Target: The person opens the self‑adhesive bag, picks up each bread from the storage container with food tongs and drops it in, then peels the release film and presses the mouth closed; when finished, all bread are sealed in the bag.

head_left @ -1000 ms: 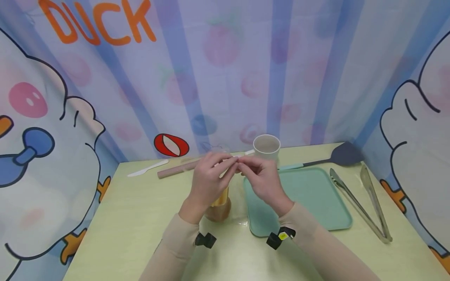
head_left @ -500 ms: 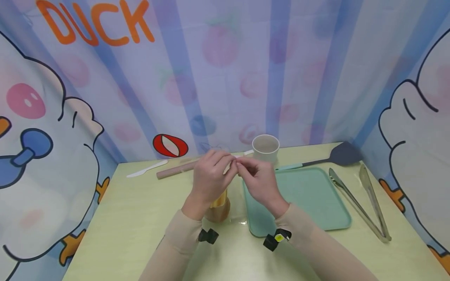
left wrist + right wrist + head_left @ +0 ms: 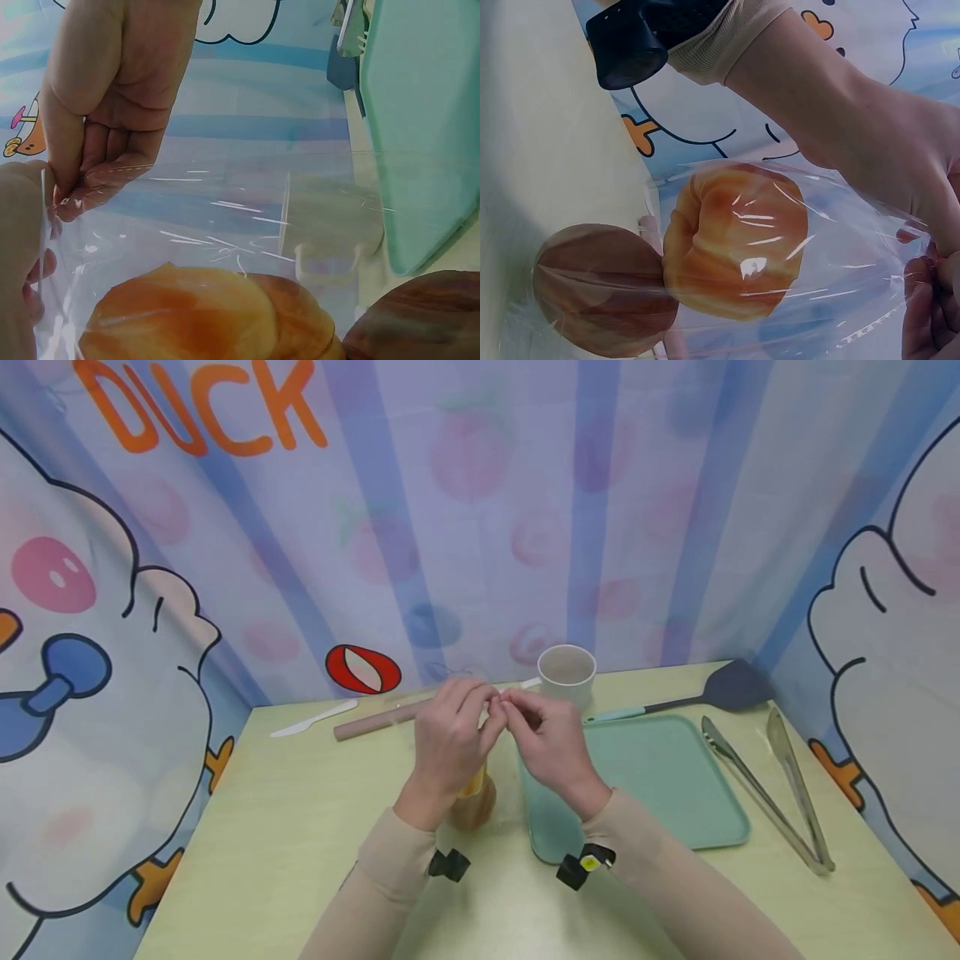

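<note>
My left hand (image 3: pixel 450 735) and right hand (image 3: pixel 555 743) meet above the table, thumbs and fingers pinching the top of a clear plastic bag (image 3: pixel 855 262). The bag hangs down from the fingertips. Inside sits a golden bread roll (image 3: pixel 739 240), with a darker brown round bun (image 3: pixel 604 289) below it. Seen from the left wrist, the golden bread (image 3: pixel 187 311) shows through the clear film, and the pinching fingers are at the left. In the head view, my left hand and wrist hide most of the bag; only a little golden and brown bread shows beneath.
A green tray (image 3: pixel 652 785) lies at right, with metal tongs (image 3: pixel 772 793) beside it. Behind stand a white cup (image 3: pixel 567 672) and a dark-bladed spatula (image 3: pixel 731 687). A rolling pin (image 3: pixel 375 723) and white plastic knife (image 3: pixel 315 718) lie at back left.
Both hands stay together at the bag's top, with small shifts of the fingers. The right hand has moved slightly left, and the brown bun has swung slightly.
</note>
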The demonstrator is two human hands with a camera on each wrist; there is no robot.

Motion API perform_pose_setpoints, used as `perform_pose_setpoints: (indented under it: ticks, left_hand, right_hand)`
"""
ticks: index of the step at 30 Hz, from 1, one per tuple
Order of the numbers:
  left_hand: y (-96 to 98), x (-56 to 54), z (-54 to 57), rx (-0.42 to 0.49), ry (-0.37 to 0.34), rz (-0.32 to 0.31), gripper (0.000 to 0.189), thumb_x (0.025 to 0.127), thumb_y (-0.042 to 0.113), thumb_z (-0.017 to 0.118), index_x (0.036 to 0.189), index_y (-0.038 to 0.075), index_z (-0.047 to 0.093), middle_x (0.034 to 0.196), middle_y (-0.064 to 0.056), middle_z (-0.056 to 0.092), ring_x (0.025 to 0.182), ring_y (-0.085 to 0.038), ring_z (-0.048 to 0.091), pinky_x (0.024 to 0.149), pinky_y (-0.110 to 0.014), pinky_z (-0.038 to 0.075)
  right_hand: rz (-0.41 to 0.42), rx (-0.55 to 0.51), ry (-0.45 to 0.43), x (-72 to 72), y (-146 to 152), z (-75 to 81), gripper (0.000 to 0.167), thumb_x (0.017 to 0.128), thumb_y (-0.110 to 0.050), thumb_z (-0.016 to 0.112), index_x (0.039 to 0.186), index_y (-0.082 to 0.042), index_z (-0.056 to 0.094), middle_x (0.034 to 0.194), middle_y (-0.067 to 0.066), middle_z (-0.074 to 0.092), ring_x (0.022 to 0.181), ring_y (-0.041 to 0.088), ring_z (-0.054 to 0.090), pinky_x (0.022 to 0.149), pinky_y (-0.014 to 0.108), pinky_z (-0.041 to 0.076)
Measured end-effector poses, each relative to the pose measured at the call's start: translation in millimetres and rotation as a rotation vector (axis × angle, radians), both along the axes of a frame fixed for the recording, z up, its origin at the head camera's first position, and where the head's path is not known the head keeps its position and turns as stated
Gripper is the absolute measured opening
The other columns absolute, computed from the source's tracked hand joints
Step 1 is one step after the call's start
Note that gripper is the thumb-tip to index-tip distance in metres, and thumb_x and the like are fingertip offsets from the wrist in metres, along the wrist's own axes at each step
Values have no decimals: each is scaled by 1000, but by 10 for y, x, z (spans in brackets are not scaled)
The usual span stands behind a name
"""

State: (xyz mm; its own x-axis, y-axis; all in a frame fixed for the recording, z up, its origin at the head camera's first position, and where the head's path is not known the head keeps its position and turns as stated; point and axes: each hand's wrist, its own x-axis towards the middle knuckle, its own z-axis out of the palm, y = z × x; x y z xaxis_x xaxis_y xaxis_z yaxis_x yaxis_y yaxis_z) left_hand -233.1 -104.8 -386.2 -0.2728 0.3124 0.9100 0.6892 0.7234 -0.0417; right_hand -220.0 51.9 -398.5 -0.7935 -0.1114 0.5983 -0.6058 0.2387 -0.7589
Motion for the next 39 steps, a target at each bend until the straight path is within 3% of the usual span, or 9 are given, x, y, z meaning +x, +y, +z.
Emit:
perform_pose_setpoints:
  ticks: [4, 8, 13, 15, 18, 24, 39]
  left_hand:
    - [20, 7, -5, 30, 30, 25, 8, 89, 4, 68, 84, 2, 73, 83, -9, 73, 77, -24, 70, 67, -34, 62]
    - [34, 17, -14, 54, 61, 52, 9, 88, 3, 67, 80, 2, 72, 82, -9, 73, 74, -24, 70, 65, -33, 62]
    - [-12, 5, -15, 60, 78, 97, 4, 83, 2, 71, 79, 3, 71, 81, -8, 74, 68, -25, 67, 57, -32, 58]
    - [-47, -10, -14, 72, 65, 83, 3, 80, 1, 73, 79, 3, 71, 82, -9, 74, 68, -26, 67, 57, -33, 58]
    - [-89, -17, -2, 90, 37, 9, 2, 82, 2, 74, 82, 1, 72, 84, -10, 75, 72, -28, 69, 63, -35, 61]
    - [-118, 12, 7, 85, 32, -128, 7, 87, 6, 75, 87, -1, 77, 87, -11, 76, 79, -28, 73, 75, -40, 64]
    - [-100, 14, -3, 22, 10, -118, 10, 88, 8, 76, 93, 1, 81, 91, -9, 77, 82, -27, 72, 75, -38, 63]
  right_hand:
    - [-6, 2, 8, -2, -17, -1, 16, 104, -8, 66, 108, -2, 80, 98, 10, 80, 75, 19, 74, 65, 23, 59]
    - [-21, 16, 16, -6, -29, 1, 16, 105, -9, 65, 106, -3, 80, 97, 9, 80, 73, 12, 72, 64, 24, 59]
    - [-25, 8, -12, -1, -36, -5, 16, 105, -10, 65, 103, -4, 80, 89, 5, 79, 71, 12, 71, 63, 25, 58]
    - [-13, -10, -39, 1, -36, -9, 15, 105, -10, 65, 102, -4, 79, 86, 5, 78, 72, 17, 72, 64, 26, 59]
    - [0, -44, -85, 4, -32, -14, 14, 104, -9, 66, 104, -2, 78, 89, 6, 77, 77, 25, 73, 69, 25, 60]
    - [-2, -91, -132, 11, -27, -26, 15, 104, -10, 67, 109, 0, 77, 97, 10, 79, 85, 21, 75, 76, 26, 62]
    - [42, -77, -91, 47, 7, -16, 17, 104, -8, 67, 114, 1, 77, 106, 12, 79, 91, 19, 76, 80, 27, 62]
